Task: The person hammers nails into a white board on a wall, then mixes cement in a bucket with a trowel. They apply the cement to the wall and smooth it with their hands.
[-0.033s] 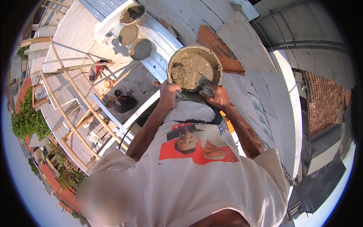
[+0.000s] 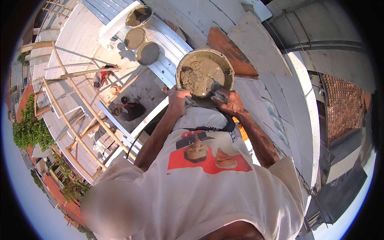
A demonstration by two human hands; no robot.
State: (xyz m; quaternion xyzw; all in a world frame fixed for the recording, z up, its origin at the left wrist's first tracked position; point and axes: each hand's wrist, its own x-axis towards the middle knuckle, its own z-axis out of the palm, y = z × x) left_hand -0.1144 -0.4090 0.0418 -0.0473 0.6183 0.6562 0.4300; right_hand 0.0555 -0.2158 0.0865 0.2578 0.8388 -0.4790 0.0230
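Note:
A round bucket [image 2: 231, 68] of wet grey mortar [image 2: 204, 74] stands in front of my body. My left hand [image 2: 179, 99] is closed on the bucket's near left rim. At the near right side, my right hand [image 2: 229, 102] is wrapped round the handle of a trowel [image 2: 216, 87], whose grey blade dips into the mortar by the rim. Most of that blade is hidden in the mix. The mortar is lumpy on the left and wetter and smoother on the right.
Beyond lie blue-white metal sheets [image 2: 170, 62] with mortar containers [image 2: 148, 53] at their left edge. A rust-brown board [image 2: 230, 52] and a grey board [image 2: 260, 46] rest to the right. Bamboo poles [image 2: 72, 86] and two people [image 2: 130, 110] are far below left.

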